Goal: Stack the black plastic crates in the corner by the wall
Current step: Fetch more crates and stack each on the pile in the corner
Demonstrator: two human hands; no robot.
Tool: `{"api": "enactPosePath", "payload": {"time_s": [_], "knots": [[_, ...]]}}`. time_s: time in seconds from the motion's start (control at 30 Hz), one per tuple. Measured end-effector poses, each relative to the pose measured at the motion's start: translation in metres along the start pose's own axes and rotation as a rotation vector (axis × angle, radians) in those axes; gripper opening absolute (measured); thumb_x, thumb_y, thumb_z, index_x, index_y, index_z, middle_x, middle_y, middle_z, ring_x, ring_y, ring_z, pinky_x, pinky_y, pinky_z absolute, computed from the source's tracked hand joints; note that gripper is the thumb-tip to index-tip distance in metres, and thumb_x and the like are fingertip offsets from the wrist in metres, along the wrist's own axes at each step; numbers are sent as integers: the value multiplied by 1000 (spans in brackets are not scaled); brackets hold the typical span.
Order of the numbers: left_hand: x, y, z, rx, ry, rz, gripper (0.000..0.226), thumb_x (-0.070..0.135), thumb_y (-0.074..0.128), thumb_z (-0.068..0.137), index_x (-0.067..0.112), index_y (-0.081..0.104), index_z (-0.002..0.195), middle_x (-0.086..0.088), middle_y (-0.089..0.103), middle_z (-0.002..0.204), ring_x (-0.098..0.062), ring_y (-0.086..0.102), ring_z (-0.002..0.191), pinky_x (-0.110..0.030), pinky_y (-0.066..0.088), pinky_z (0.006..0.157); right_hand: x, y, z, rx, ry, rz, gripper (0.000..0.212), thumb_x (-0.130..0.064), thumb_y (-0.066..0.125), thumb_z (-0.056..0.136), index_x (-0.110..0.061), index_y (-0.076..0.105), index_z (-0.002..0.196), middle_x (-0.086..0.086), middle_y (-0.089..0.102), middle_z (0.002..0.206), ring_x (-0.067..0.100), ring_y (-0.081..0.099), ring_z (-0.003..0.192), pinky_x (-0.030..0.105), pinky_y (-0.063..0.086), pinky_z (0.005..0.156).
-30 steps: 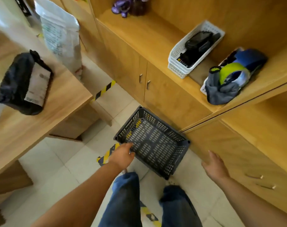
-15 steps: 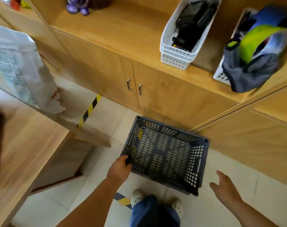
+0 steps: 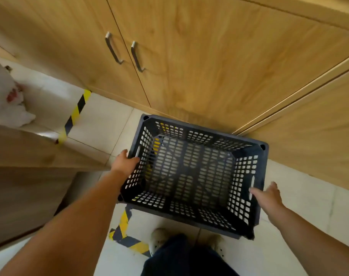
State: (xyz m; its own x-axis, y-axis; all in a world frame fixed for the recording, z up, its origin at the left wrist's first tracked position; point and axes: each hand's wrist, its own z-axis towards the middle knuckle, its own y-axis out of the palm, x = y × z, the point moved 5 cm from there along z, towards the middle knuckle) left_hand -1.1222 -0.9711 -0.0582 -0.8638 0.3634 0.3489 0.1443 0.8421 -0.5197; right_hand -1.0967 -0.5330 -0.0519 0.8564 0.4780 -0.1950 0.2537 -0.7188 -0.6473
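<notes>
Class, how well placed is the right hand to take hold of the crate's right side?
Probably well placed: the right hand is open beside the crate, fingers reaching its right wall, nothing between them. The left hand already holds the left rim.

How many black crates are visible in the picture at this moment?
1. The black crate stands on the floor in front of the wooden cabinet, between the left hand and the right hand. Other crates may be outside the view.
</notes>
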Motion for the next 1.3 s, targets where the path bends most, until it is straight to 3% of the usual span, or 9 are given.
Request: {"api": "enactPosePath", "payload": {"time_s": [0.1,0.27,0.37,0.47,0.53,0.7,0.93,1.13,1.3], "knots": [[-3,10,15,-45,-71,-191,63,29,60,87,17,33,143,-17,58,124,-36,60,106,-50,47,97,5,12,8,-70,61,325,64,-28,52,94,-6,21,146,10,38,144,33,40,129,38,35,96],[1,15,12,-124,-154,-444,40,41,53,91,7,58,113,-14,73,84,-29,70,76,-44,55,75,-2,8,3,-174,98,701,38,-39,26,101,-12,49,113,7,58,96,19,51,80,31,39,75],[1,13,0,-178,-135,-447,41,44,35,99,13,58,87,-9,69,78,-20,63,69,-31,41,60,7,-6,1,-170,134,743,62,-55,22,96,-12,43,135,12,50,132,23,46,106,42,33,100],[-1,4,-17,-194,-148,-474,55,54,31,96,9,59,107,-14,61,108,-24,57,92,-34,42,70,23,-20,-11,-186,202,791,75,-65,20,91,-13,37,142,14,40,145,28,42,121,45,30,106],[0,-2,-32,-192,-167,-483,62,57,29,96,6,55,119,-13,61,108,-25,56,96,-38,41,81,33,-33,-24,-197,235,825,77,-67,18,90,-14,37,143,13,38,147,30,39,128,46,28,108],[18,-18,-95,-254,-201,-451,71,61,27,94,4,53,125,-15,61,114,-28,55,103,-42,40,92,55,-82,-70,-217,283,878,80,-69,20,89,-12,39,142,14,40,146,29,42,114,47,31,104],[50,-52,-188,-308,-188,-408,68,64,31,92,4,62,106,-12,62,106,-28,54,105,-46,37,96,80,-167,-157,-272,270,840,74,-67,30,89,-12,44,137,16,50,135,31,48,113,45,37,94],[81,-77,-247,-383,-138,-310,68,64,29,92,6,64,93,-11,62,103,-30,52,106,-47,37,97,111,-217,-228,-261,256,912,72,-68,26,89,-12,52,126,14,61,106,29,55,97,43,42,89],[106,-86,-293,-420,-87,-242,63,63,34,91,7,63,90,-9,60,91,-26,53,95,-46,39,100,146,-238,-288,-144,309,1012,74,-69,24,88,-12,51,128,15,58,117,31,52,107,46,38,96]]}}
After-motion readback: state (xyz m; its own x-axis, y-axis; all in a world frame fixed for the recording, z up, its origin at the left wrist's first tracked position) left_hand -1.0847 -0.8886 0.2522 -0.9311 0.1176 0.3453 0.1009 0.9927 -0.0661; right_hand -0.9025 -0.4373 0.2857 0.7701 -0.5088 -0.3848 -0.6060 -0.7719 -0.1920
